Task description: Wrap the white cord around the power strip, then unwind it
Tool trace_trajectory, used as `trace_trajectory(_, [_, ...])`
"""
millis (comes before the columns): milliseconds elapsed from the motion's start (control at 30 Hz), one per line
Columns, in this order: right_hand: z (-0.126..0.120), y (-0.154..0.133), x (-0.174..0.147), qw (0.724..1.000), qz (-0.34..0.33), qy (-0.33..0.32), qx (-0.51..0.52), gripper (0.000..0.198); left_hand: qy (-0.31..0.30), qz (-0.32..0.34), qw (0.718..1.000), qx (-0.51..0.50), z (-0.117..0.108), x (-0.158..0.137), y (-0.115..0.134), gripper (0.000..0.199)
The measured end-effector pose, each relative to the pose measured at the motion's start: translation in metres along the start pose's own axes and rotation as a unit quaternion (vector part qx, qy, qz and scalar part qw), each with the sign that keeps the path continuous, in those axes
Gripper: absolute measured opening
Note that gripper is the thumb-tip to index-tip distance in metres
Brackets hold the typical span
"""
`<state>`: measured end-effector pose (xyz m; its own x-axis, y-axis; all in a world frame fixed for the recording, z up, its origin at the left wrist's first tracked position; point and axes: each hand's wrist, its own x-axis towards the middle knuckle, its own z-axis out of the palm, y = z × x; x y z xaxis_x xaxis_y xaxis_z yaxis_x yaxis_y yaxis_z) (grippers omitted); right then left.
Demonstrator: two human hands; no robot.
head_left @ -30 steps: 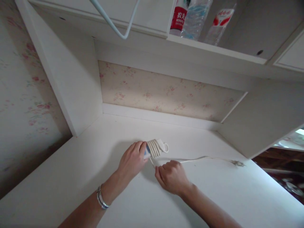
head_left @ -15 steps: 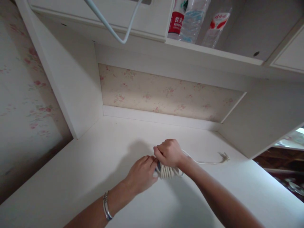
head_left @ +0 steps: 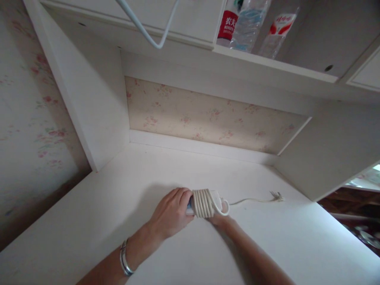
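A white cord [head_left: 203, 204] is wound in several side-by-side turns around a flat white block [head_left: 215, 196] with a blue patch at its left end. My left hand [head_left: 172, 209] is closed around that left end, fingers over the top. My right hand [head_left: 219, 220] reaches beneath and behind the wound block; its fingers are hidden there. A loose loop of cord hangs at the block's right end. From there the cord's tail runs right across the white desktop [head_left: 166, 166] to a frayed, tasselled tip [head_left: 277, 196].
White side panels [head_left: 89, 87] and an overhead shelf [head_left: 267, 63] enclose the desk. Bottles [head_left: 249, 25] stand on that shelf. A pale blue bent rod or cable [head_left: 154, 44] hangs down at the top. Floral wallpaper [head_left: 208, 114] shows at the back.
My right hand has gone from a fist above the block to underneath and behind it. More of the wound cord now shows, and its tail lies slacker.
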<state>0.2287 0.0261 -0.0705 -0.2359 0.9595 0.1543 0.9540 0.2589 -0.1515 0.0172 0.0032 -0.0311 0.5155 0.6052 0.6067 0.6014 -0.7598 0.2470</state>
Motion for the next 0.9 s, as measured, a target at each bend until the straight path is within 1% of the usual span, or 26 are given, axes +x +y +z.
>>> trace_trajectory(67, [0.004,-0.006,-0.015,0.999,0.013,0.002,-0.03,0.026,-0.014,-0.016,0.999,0.027,0.0,0.003,-0.004,0.04])
trace_trajectory(133, [0.003,-0.015,-0.026,0.997,0.017,-0.02,-0.074,0.031,-0.027,-0.024,0.998,0.052,0.002,0.007,-0.006,0.033])
trace_trajectory(200, [0.001,-0.025,-0.032,0.995,-0.009,-0.043,-0.089,0.037,-0.026,-0.036,0.996,0.071,0.005,0.009,-0.008,0.028])
trace_trajectory(233, [-0.001,-0.03,-0.033,0.995,-0.023,-0.044,-0.085,0.04,-0.023,-0.042,0.996,0.078,0.006,0.01,-0.008,0.027])
trace_trajectory(300, [-0.003,-0.039,-0.035,0.997,-0.033,-0.019,-0.072,0.046,-0.019,-0.053,0.994,0.089,0.009,0.011,-0.008,0.025])
trace_trajectory(400, [-0.004,-0.045,-0.034,0.997,-0.03,0.021,-0.062,0.051,-0.036,-0.064,0.992,0.1,0.012,0.011,-0.008,0.026])
trace_trajectory(567, [0.0,-0.043,-0.038,0.997,-0.046,0.044,-0.044,0.048,-0.088,-0.073,0.987,0.11,0.017,0.009,-0.009,0.023])
trace_trajectory(700, [0.005,-0.04,-0.044,0.996,-0.062,0.048,-0.04,0.043,-0.134,-0.1,0.977,0.135,0.025,0.007,-0.007,0.023])
trace_trajectory(800, [0.008,-0.038,-0.046,0.995,-0.081,0.049,-0.04,0.036,-0.15,-0.11,0.974,0.129,0.029,0.007,-0.007,0.026])
trace_trajectory(900, [0.007,-0.036,-0.046,0.994,-0.092,0.052,-0.032,0.033,-0.147,-0.114,0.977,0.103,0.032,0.006,-0.008,0.028])
